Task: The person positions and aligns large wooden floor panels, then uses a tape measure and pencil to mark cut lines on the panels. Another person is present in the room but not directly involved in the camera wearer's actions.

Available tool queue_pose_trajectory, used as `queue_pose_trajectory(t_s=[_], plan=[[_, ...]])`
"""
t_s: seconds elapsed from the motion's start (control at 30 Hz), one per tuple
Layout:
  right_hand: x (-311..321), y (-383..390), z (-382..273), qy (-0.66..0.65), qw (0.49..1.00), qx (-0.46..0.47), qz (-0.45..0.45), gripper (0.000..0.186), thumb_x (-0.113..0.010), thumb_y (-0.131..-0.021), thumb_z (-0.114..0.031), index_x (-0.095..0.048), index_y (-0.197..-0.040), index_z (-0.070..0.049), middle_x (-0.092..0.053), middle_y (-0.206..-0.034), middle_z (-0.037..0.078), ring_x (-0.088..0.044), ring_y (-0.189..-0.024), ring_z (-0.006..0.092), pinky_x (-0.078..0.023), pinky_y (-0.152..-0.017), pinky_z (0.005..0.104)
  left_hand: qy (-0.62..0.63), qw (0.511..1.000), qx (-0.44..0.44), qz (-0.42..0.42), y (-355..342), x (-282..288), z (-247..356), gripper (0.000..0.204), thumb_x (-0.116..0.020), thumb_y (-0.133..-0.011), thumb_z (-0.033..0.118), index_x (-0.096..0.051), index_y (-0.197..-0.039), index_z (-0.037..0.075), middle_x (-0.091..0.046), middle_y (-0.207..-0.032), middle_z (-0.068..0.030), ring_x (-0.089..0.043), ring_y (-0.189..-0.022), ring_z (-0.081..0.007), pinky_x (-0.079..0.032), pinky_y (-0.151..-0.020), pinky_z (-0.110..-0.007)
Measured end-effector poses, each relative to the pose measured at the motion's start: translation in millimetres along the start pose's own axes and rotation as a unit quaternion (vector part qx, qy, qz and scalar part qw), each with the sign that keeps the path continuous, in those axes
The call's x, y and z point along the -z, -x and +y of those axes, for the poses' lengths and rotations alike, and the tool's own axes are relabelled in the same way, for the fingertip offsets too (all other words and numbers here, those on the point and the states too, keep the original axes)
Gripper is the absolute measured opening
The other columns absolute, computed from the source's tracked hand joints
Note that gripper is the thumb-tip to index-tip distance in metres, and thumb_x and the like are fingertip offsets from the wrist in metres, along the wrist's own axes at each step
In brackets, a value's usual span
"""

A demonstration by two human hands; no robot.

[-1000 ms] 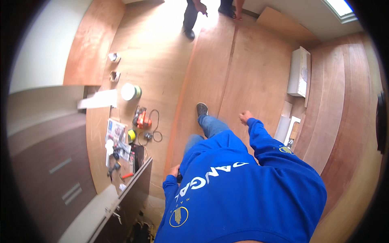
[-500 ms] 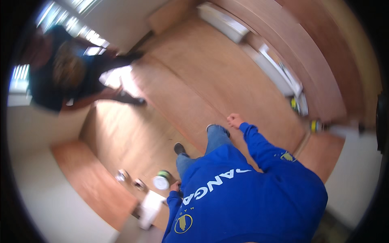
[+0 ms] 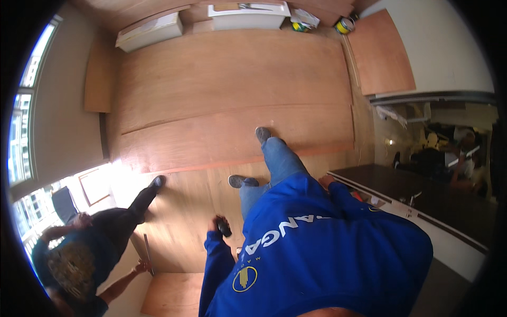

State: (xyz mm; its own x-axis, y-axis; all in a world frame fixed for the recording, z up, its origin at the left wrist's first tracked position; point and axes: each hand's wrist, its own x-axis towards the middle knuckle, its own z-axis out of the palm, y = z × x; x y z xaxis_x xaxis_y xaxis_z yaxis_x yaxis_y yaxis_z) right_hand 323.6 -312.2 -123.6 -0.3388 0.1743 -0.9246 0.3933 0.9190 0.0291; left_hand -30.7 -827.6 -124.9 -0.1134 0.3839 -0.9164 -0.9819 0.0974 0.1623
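My left hand (image 3: 215,223) hangs low beside my left leg, its fingers wrapped around a small black object (image 3: 224,226) whose kind I cannot make out. Held at my right side, my right hand (image 3: 326,181) is nearest to the corner of a dark-topped cabinet (image 3: 391,186). Most of its fingers are hidden, and whether it touches the cabinet does not show. Large reddish-brown wooden boards (image 3: 232,79) lie flat in front of me. One of my shoes (image 3: 262,135) stands on the nearer board, the other (image 3: 240,181) on the wood floor.
At the left a co-worker (image 3: 79,264) in dark clothes holds a thin upright strip (image 3: 147,253). White boxes (image 3: 248,20) line the far edge, near a yellow-green can (image 3: 345,25). A board (image 3: 380,53) leans against the right wall. An open drawer (image 3: 364,196) juts out beside me.
My view has swung right, bringing the dark-topped cabinet into sight. My right hand has drawn back from the front to my side. The black object now shows in my left hand.
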Motion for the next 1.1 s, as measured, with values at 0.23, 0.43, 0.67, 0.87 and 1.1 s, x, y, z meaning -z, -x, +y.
queue_pose_trajectory(t_s=[0.23, 0.43, 0.67, 0.87, 1.1], plan=[[55, -30, 7, -0.794, 0.557, -0.161, 0.183, 0.03, -0.054, -0.095, -0.031, -0.068, -0.094, -0.004, -0.07, -0.08, 0.007, -0.07, -0.072, 0.0218, -0.053, -0.059, 0.0362, -0.34, 0.939, -0.035, -0.039, -80, -150, 151, 0.024, -0.057, -0.084, 0.018, -0.064, -0.093, -0.003, -0.062, -0.073, -0.0132, -0.064, -0.061, -0.026, -0.056, -0.059, -0.04], [157, -72, 75, -0.858, 0.47, -0.13, 0.161, 0.031, -0.056, -0.099, -0.036, -0.061, -0.092, -0.006, -0.06, -0.071, 0.003, -0.058, -0.058, 0.0132, -0.044, -0.048, 0.027, -0.33, 0.943, -0.026, 0.016, -101, -272, 217, 0.026, -0.059, -0.083, 0.007, -0.068, -0.105, -0.004, -0.066, -0.078, -0.0146, -0.067, -0.064, -0.0256, -0.058, -0.061, -0.038], [256, -161, 172, -0.838, 0.526, -0.13, 0.058, 0.044, -0.053, -0.098, -0.044, -0.062, -0.112, -0.004, -0.066, -0.102, 0.013, -0.064, -0.088, 0.0238, -0.052, -0.075, 0.0375, -0.498, 0.842, -0.149, 0.145, -171, -312, 267, 0.023, -0.059, -0.079, 0.008, -0.073, -0.095, -0.002, -0.071, -0.085, -0.014, -0.069, -0.071, -0.0231, -0.057, -0.069, -0.033], [311, -282, 209, -0.869, 0.488, -0.077, 0.032, 0.079, -0.044, -0.096, -0.061, -0.045, -0.138, 0.005, -0.051, -0.137, 0.025, -0.052, -0.126, 0.036, -0.042, -0.105, 0.0491, -0.618, 0.715, -0.196, 0.261, -293, -305, 284, 0.024, -0.063, -0.079, 0.023, -0.076, -0.089, 0.005, -0.073, -0.085, -0.016, -0.07, -0.081, -0.0272, -0.053, -0.074, -0.036], [272, -482, 191, -0.949, 0.314, -0.04, 0.009, 0.091, -0.046, -0.093, -0.062, -0.03, -0.143, 0.012, -0.043, -0.142, 0.031, -0.048, -0.129, 0.0399, -0.041, -0.106, 0.0514, -0.684, 0.65, -0.176, 0.282, -491, -255, 278, 0.022, -0.06, -0.081, 0.022, -0.075, -0.087, 0.007, -0.071, -0.088, -0.0206, -0.068, -0.087, -0.0375, -0.053, -0.08, -0.044]])
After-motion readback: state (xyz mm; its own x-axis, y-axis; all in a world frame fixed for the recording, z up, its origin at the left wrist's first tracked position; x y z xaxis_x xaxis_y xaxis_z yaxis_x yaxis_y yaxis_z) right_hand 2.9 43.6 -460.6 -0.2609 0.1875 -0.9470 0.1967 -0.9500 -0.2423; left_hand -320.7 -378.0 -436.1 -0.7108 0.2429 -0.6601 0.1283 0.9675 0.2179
